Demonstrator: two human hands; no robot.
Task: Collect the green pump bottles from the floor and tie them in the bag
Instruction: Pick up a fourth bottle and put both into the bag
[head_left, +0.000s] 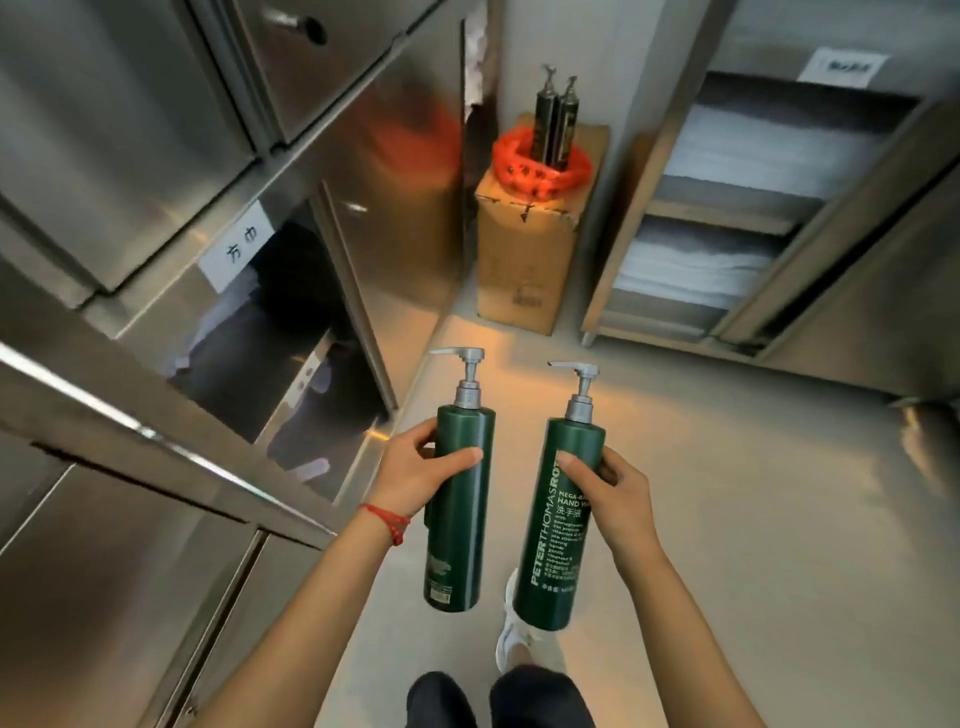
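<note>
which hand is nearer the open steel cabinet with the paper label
Left. The left hand, gripping a green pump bottle, is just beside the open steel cabinet. The right hand, holding the other bottle, is farther out over the floor.

Warm glow on floor (519, 358) | glare on steel cabinets (156, 156) | edges warped, blurred

Pale grey floor (727, 519); stainless steel cabinets (156, 156) left; open steel shelving (727, 208) with folded linen right; cardboard box (524, 249) far centre; warm light on floor.
</note>
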